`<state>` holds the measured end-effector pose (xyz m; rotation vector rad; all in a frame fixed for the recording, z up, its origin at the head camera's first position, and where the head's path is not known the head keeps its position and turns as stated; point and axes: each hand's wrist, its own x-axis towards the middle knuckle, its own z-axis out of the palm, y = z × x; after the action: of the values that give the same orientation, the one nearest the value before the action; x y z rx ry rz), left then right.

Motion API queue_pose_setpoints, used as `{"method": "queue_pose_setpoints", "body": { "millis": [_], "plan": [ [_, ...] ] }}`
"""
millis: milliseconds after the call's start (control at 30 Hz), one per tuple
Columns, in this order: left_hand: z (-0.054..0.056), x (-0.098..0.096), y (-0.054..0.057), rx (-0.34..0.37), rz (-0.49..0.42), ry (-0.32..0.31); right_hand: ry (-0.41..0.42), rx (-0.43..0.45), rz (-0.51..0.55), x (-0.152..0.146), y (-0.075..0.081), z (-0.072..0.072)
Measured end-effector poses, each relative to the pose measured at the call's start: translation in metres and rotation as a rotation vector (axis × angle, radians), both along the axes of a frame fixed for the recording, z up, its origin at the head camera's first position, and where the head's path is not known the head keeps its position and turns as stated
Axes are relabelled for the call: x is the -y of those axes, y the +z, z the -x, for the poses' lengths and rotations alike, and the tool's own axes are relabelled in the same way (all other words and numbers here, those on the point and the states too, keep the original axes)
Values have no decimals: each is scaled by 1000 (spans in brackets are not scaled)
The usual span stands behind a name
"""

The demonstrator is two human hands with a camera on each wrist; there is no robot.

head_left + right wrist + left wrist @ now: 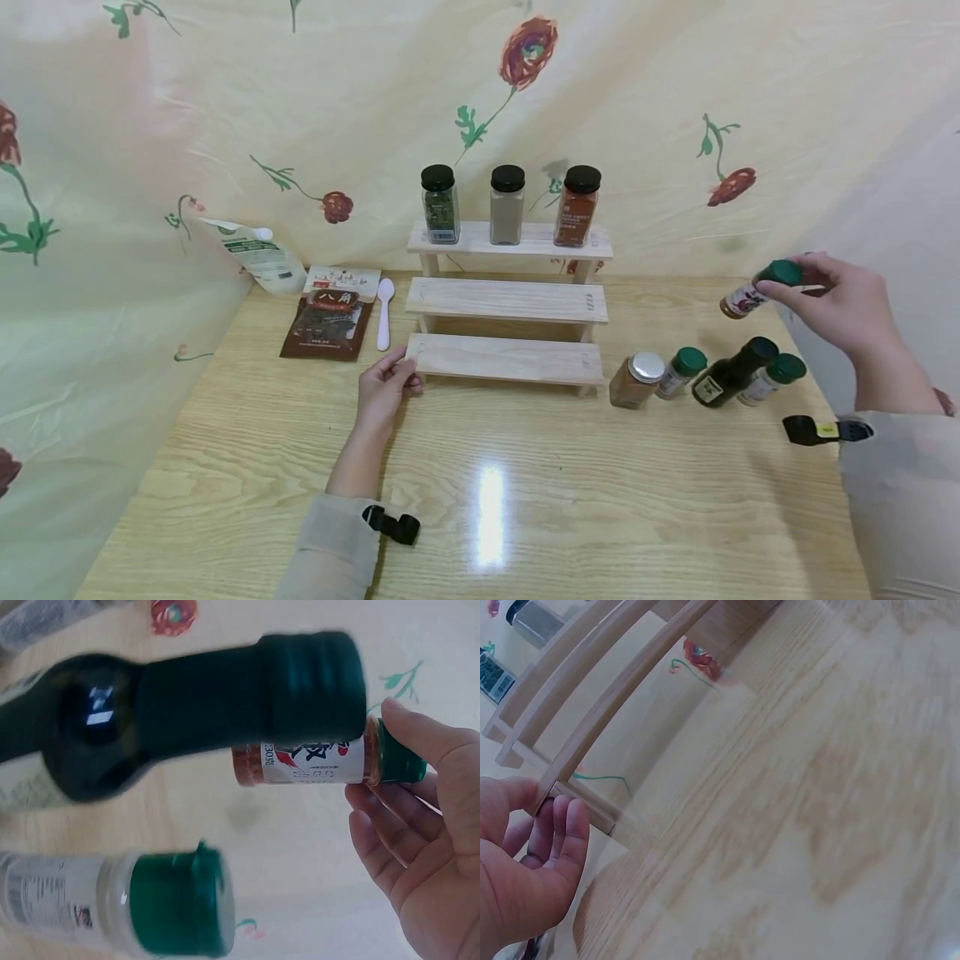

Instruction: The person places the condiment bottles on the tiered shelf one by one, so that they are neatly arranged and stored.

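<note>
My right hand [847, 304] pinches a small spice jar [752, 289] by its green cap, tilted above the back right of the table. The right wrist view shows reddish contents behind the jar's white label [315, 761]. My left hand [385, 392] grips the left end of the lowest step of a three-step wooden rack [506, 358], thumb on top and fingers below. On the top step stand three black-capped jars: one with green flakes [441, 207], one with pale powder [507, 207] and one with red powder [577, 208]. The two lower steps hold nothing.
Right of the rack stand a silver-lidded jar [636, 380], a green-capped jar [681, 372], a dark bottle [733, 372] and another green-capped jar [772, 380]. At the left lie a brown packet [332, 315], a white spoon [384, 315] and a white-green pouch [262, 257] against the flowered cloth.
</note>
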<state>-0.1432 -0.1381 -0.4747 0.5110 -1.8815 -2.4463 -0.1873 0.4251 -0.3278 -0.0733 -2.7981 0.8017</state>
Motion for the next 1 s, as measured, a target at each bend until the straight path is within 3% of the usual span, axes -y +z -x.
{"method": "queue_pose_setpoints", "body": {
  "millis": [333,800,1000],
  "plan": [
    [2,-1,1,-4,0,12,58,-56,149,25,13,-2],
    [4,-2,-1,-14,21,31,120,-56,153,51,14,6],
    [4,-4,0,-11,20,53,192,-92,175,65,15,10]
  ]
}}
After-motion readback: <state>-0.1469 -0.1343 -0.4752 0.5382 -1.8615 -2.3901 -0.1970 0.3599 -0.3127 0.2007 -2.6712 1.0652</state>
